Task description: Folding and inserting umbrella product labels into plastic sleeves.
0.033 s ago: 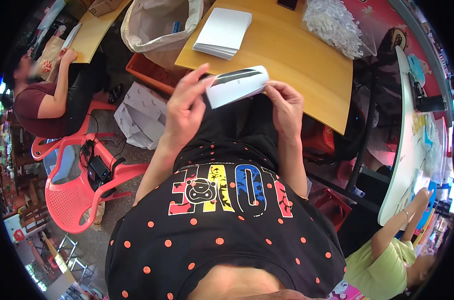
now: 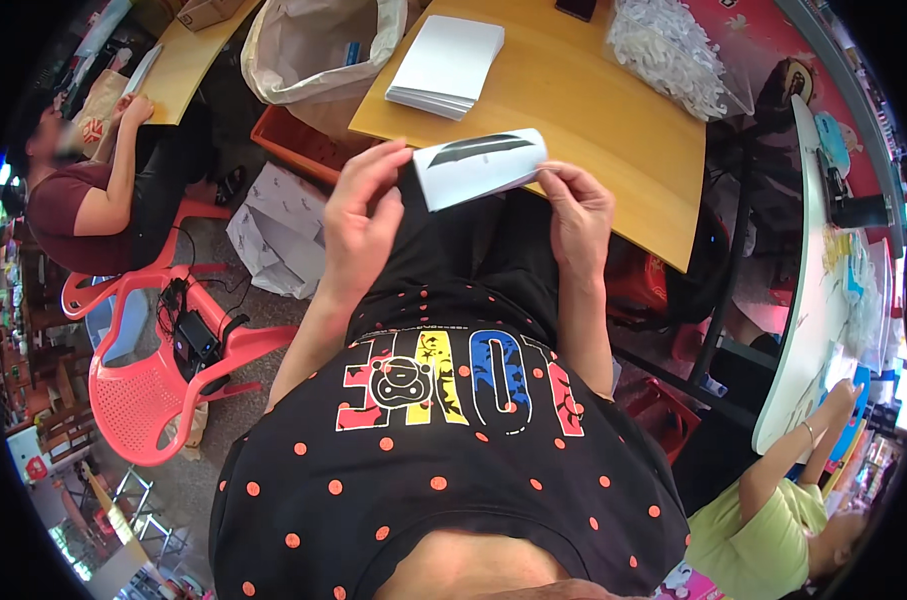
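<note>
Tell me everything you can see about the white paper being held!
The white paper looks thin and smooth, with a dark curved shape across its upper part and a tiny mark below. It seems folded over, another layer showing underneath at the right. It's held slightly tilted near the edge of the table. The right grip pinches its right end; the open left grip is beside its left end; contact is unclear.

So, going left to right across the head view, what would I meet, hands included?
Pink plastic chair → left hand → white printed paper → right hand → pile of white pieces → white-topped table.
</note>
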Motion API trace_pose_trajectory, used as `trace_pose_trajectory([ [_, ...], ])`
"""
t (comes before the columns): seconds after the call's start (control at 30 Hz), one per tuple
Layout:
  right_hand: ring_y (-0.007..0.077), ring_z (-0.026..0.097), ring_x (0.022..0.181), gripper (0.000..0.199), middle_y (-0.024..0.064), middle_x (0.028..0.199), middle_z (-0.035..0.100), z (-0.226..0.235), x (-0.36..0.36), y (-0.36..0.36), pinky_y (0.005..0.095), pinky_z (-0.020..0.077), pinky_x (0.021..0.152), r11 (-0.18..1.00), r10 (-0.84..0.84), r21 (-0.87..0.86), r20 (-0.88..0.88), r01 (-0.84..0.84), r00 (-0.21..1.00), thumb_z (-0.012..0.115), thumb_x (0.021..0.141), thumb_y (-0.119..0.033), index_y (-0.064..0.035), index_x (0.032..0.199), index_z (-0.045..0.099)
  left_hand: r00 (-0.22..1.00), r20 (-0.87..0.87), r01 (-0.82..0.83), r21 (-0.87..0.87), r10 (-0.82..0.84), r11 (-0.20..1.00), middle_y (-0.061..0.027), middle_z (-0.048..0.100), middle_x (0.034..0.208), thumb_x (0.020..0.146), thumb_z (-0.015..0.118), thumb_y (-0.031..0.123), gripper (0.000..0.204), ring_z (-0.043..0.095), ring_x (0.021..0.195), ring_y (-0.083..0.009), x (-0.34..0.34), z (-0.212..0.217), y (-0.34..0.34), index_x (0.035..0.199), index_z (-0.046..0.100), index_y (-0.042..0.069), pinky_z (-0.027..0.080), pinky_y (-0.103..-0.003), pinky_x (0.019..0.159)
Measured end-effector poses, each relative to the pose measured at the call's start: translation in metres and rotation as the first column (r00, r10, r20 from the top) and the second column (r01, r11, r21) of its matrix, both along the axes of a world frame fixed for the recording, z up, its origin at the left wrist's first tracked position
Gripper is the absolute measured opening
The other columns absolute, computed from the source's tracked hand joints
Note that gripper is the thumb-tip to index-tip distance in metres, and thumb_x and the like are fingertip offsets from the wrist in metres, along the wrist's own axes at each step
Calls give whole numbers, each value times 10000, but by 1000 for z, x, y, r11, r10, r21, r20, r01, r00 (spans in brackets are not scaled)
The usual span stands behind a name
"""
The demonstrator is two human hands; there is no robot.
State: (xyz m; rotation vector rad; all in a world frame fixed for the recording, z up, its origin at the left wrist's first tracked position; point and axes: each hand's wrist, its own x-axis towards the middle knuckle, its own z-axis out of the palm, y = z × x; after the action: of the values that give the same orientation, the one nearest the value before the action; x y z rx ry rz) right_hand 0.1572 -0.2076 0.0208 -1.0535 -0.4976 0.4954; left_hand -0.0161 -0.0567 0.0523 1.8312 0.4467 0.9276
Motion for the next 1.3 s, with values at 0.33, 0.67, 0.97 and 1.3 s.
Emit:
trace_pose_trajectory([
  [0.33, 90, 612, 765, 65, 78, 863, 675, 10, 41, -9, 206, 491, 707, 985, -43, -163, 128, 64, 991, 682, 799, 41, 50, 863, 679, 909, 101, 264, -890, -405, 371, -142, 667, 921, 872, 611, 31, 233, 660, 552, -154, 53, -7, 12, 1089, 612, -55, 371, -155, 313],
  [0.67, 90, 618, 730, 104, 89, 791, 675, 4, 90, -25, 206, 486, 701, 973, -147, -187, -57, 134, 987, 727, 751, 26, 22, 819, 649, 873, 207, 402, -819, -442, 410, -152, 671, 963, 895, 564, 59, 226, 686, 778, -213, 116, -20, -6, 1086, 627, -44, 550, -255, 666],
  [0.97, 91, 606, 716, 130, 69, 799, 679, -3, 76, 11, 219, 474, 698, 978, -35, -206, -77, 18, 996, 710, 789, -19, 42, 900, 677, 965, -26, 169, -698, -261, 696, -93, 668, 768, 869, 671, 221, 280, 633, 536, -136, 100, -26, 14, 950, 676, -47, 486, -213, 467],
  [1.3, 74, 578, 725, 117, 41, 793, 664, -5, 50, 74, 203, 461, 706, 976, -39, -216, 14, 41, 999, 702, 813, -42, 44, 889, 675, 964, 40, 175, -843, -264, 509, -118, 660, 838, 848, 689, 198, 335, 640, 520, -156, 60, -33, 66, 1045, 613, -61, 427, -185, 365],
])
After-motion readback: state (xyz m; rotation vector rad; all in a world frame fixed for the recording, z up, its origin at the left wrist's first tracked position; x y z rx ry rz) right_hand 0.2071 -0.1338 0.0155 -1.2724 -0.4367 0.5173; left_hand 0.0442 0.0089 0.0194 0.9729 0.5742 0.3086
